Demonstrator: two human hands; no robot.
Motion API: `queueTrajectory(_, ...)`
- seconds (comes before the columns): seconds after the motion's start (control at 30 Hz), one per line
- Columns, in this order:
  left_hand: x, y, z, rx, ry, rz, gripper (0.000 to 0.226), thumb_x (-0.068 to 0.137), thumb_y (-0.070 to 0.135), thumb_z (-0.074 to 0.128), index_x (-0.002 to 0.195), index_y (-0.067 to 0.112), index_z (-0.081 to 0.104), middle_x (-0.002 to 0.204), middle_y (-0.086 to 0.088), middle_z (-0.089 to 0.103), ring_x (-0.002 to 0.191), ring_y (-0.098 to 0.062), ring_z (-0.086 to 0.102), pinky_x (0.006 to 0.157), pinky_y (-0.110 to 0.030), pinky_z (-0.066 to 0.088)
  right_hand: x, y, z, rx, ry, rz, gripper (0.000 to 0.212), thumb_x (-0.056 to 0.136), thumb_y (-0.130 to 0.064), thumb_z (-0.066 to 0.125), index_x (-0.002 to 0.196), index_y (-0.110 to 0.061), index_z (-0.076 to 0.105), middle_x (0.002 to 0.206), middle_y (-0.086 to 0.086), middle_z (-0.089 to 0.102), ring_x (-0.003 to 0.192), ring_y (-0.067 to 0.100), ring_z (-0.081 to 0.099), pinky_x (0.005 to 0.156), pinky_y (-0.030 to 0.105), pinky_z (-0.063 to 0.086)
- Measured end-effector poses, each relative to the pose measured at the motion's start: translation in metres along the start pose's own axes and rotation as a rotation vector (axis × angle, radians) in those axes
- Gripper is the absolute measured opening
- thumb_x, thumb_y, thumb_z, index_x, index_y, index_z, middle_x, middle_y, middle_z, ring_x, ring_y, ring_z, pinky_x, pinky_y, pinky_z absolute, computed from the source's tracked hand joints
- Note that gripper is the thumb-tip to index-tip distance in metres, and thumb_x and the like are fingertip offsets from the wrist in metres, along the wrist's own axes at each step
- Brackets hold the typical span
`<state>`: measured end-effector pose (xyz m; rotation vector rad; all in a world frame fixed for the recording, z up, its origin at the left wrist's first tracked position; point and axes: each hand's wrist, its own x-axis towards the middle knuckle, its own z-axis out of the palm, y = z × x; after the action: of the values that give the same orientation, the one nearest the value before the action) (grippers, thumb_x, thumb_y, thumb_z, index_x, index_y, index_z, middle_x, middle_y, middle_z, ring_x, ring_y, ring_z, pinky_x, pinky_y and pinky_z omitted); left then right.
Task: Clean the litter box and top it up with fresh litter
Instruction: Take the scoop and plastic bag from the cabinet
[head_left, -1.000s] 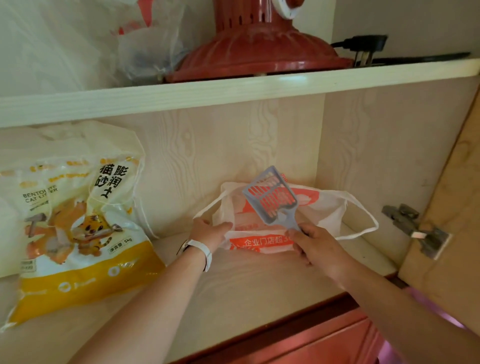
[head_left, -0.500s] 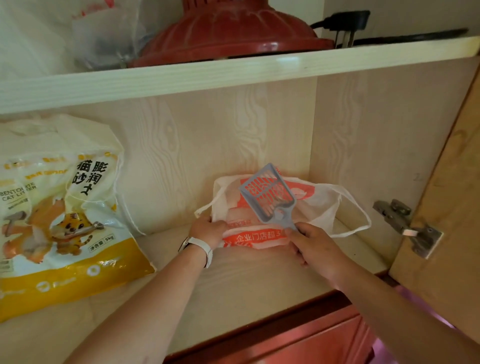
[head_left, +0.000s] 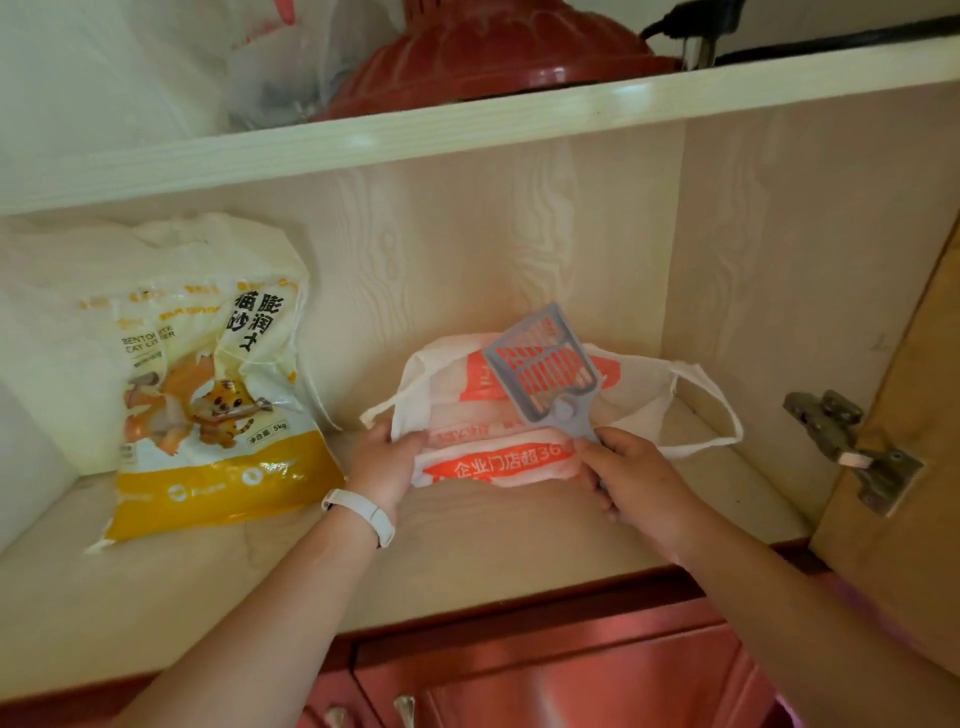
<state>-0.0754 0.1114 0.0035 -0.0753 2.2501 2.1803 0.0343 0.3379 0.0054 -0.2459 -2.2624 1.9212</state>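
Note:
Inside an open cupboard, a white plastic bag with orange print (head_left: 498, 457) lies on the lower shelf (head_left: 467, 540). My left hand (head_left: 387, 462) grips the bag's left edge. My right hand (head_left: 631, 475) holds the handle of a grey slotted litter scoop (head_left: 545, 369), whose head stands tilted above the bag; the fingers also touch the bag's right side. A white and yellow bag of cat litter (head_left: 208, 384) with a tiger picture leans against the back wall at the left.
The upper shelf (head_left: 467, 130) carries a red round fan base (head_left: 493, 57), a black plug and clear plastic bags. The cupboard door (head_left: 914, 441) stands open at the right with a metal hinge (head_left: 852, 447). Red drawers (head_left: 545, 686) lie below.
Both hands stay on the bag and the scoop, almost unmoved. The view has shifted a little, so the cat litter bag sits further right in it again.

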Motion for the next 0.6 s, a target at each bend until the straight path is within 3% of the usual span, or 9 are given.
queueTrajectory(0.33,-0.027,0.007,-0.055,-0.184,-0.059,0.054,0.017,0.090,0.003,0.061,0.091,0.019,0.067,0.091,-0.008,0.073,0.073,-0.022,0.068,0.048,-0.025,0.046,-0.050,-0.025,0.028,0.084,0.100,-0.056,0.021,0.097,-0.024,0.055,0.079,-0.012,0.055,0.060,0.008,0.047,0.046,0.014,0.037,0.043,0.023,0.028)
queueTrajectory(0.5,-0.050,0.000,-0.100,-0.215,-0.145,0.057,0.018,0.091,0.004,0.059,0.093,0.021,0.065,0.072,0.002,0.074,0.059,-0.011,0.070,0.042,-0.024,0.046,-0.100,-0.030,0.062,0.124,0.203,-0.027,0.025,0.096,-0.019,0.054,0.090,0.005,0.056,0.058,0.005,0.044,0.043,0.014,0.034,0.040,0.022,0.026)
queueTrajectory(0.6,-0.062,-0.010,-0.124,-0.200,-0.207,0.056,0.020,0.092,0.005,0.057,0.093,0.024,0.066,0.076,0.002,0.074,0.067,-0.015,0.070,0.047,-0.024,0.045,-0.139,-0.028,0.085,0.109,0.262,0.022,0.017,0.098,-0.021,0.052,0.088,-0.009,0.060,0.058,0.002,0.045,0.043,0.013,0.035,0.041,0.020,0.025)
